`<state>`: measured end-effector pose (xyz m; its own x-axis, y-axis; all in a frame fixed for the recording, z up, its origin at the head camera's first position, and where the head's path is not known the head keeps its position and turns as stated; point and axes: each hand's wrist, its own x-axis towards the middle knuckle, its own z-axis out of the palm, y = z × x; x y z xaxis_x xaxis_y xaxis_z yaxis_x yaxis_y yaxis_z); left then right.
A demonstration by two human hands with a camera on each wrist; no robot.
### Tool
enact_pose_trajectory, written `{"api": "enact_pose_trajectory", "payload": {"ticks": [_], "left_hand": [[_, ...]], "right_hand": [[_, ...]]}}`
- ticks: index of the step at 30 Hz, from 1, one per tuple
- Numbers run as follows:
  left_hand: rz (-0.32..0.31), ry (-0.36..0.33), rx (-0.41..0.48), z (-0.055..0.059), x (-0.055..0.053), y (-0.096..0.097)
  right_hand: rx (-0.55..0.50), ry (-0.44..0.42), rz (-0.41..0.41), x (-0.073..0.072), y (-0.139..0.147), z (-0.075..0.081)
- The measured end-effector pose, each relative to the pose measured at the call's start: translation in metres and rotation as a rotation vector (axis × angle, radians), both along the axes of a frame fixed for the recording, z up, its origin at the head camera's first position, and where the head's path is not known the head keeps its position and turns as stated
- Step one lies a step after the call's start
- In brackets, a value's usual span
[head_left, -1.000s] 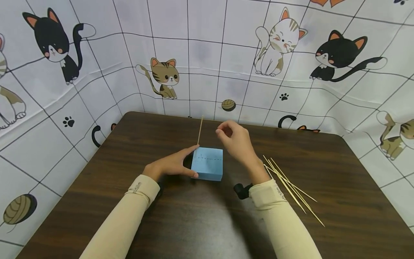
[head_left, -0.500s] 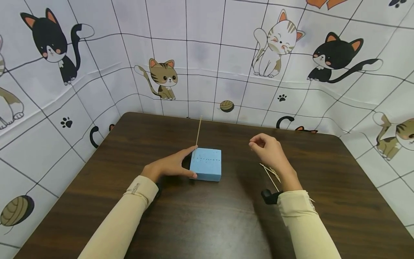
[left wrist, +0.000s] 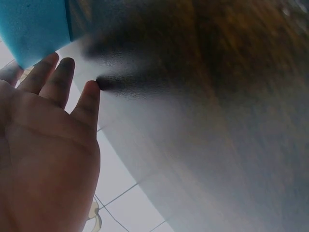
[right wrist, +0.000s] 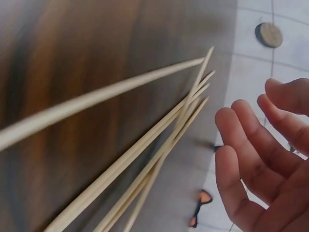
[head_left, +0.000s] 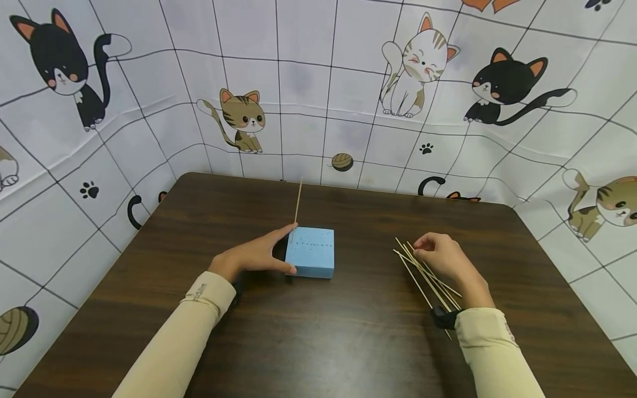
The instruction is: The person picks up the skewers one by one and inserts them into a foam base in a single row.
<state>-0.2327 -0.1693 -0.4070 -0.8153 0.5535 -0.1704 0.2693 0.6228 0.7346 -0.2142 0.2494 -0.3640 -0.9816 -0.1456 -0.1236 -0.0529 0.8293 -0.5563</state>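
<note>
A light-blue foam block (head_left: 311,250) with rows of small holes in its top sits on the table. My left hand (head_left: 251,255) holds its left side, thumb at the front corner and index finger at the back corner. One thin bamboo skewer (head_left: 298,202) stands up from the block's back left corner, beside the index fingertip. In the left wrist view the other fingers (left wrist: 63,82) stretch out beside the block (left wrist: 36,29). My right hand (head_left: 443,257) hovers over several loose skewers (head_left: 423,271). Its fingers are loosely bent, holding nothing, and apart from the skewers (right wrist: 140,145) in the right wrist view.
The dark wooden table (head_left: 318,337) carries the block and the crossed skewers, which lie to the right. A white sheet (head_left: 308,83) printed with cats and grid lines hangs behind the table and along its sides.
My right hand has moved right and down, away from the block and over the loose skewers. My left hand stays at the block, and the standing skewer keeps its place.
</note>
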Motion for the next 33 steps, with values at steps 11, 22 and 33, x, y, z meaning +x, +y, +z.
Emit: {"api": "enact_pose_trajectory", "payload": {"ticks": [11,22,33], "left_hand": [[0.008,-0.006,0.003,-0.002,0.001,-0.004],[0.006,-0.015,-0.017,-0.002,-0.001,-0.002],[0.001,-0.019,0.003,-0.002,-0.002,0.001]], "right_hand": [[0.044,-0.054,0.008,0.013,0.025,-0.013],[0.062,-0.074,-0.043,0.020,0.037,-0.026],[0.089,-0.052,-0.063,0.021,0.036,-0.030]]}}
